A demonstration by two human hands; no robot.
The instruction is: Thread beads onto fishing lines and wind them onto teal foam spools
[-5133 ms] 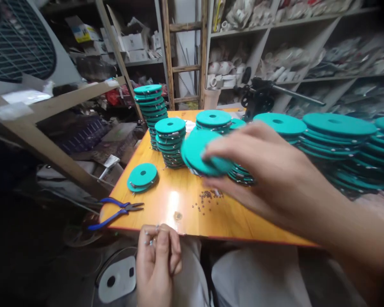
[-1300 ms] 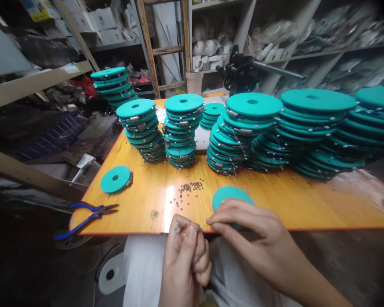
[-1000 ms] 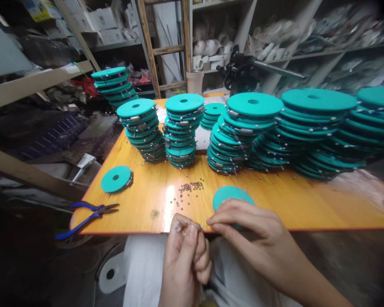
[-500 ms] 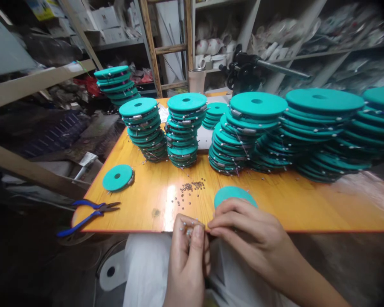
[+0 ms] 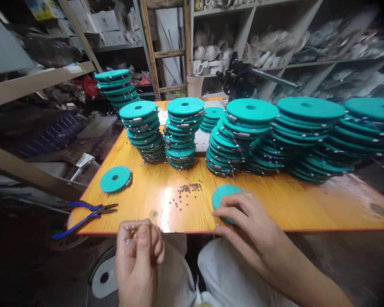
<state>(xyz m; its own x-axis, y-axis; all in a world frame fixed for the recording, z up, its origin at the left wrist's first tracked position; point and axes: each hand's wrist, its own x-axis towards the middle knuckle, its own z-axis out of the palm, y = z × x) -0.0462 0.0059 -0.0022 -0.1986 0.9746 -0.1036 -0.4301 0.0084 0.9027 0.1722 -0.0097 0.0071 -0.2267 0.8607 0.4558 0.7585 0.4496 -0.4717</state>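
Note:
My left hand (image 5: 139,251) is closed below the table's front edge, thumb pressed against bent fingers. Small pale bead-like balls (image 5: 128,241) show between its fingers; whether they are strung is too small to tell. My right hand (image 5: 252,226) is held over the table's front edge, fingertips apart from the thumb. Partly behind it lies a flat turquoise foam disc (image 5: 224,196). A thin dark strand seems to hang by the right thumb, too fine to make out. Left of the disc, a scatter of small dark beads (image 5: 187,188) lies on the wooden table (image 5: 166,179).
Blue-handled pliers (image 5: 89,215) lie at the table's left corner, near a single turquoise spool (image 5: 115,179). Several tall stacks of wound spools (image 5: 251,111) line the back. Behind them are a cup (image 5: 195,85), a black hand-lever machine (image 5: 243,79) and crowded shelves.
My left hand has moved left, away from my right hand, with the pale balls still in it. The right fingertips have parted. The view has shifted slightly.

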